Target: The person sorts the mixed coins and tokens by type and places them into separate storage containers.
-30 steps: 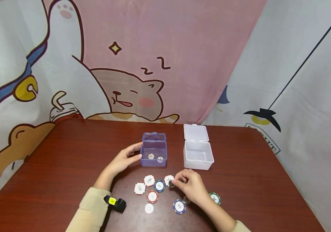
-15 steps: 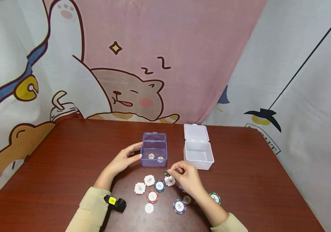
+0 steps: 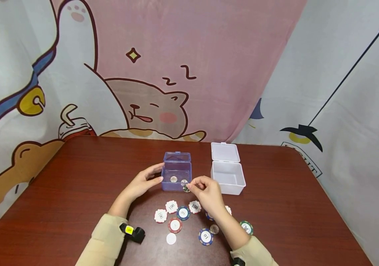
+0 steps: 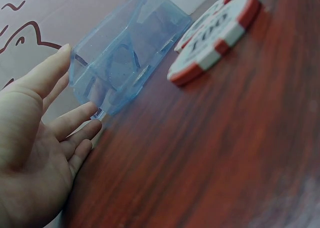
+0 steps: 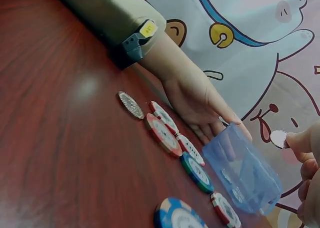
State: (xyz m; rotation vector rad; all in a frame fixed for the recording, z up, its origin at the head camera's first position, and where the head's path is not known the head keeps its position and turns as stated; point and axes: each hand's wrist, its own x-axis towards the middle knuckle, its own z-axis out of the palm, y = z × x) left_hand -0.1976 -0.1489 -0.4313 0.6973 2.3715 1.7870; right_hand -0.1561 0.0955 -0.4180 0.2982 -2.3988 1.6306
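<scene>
Right hand pinches a round coin between thumb and fingertips. The coin is at the tips of these digits, in front of the palm, near the front right corner of the blue box. Left hand is spread, with thumb and fingers resting against the left side of that box. Two loose coins lie on the box floor, apart from each other; the box lid is raised.

On the table, the row of white chips, the dark chip and the red chip lie in front of the blue box. The white box stands to its right with the lid raised.

The head view shows the pinched coin overlapping the blue box outline; the right wrist view shows a gap between the two. A silver disc near the red chip appears as a plain bright circle in the head view, while the right wrist view resolves its textured face. The left wrist view shows the striped red-and-white edge of a chip marked 100 and the spread left fingers; the pinched coin is not discernible there.
</scene>
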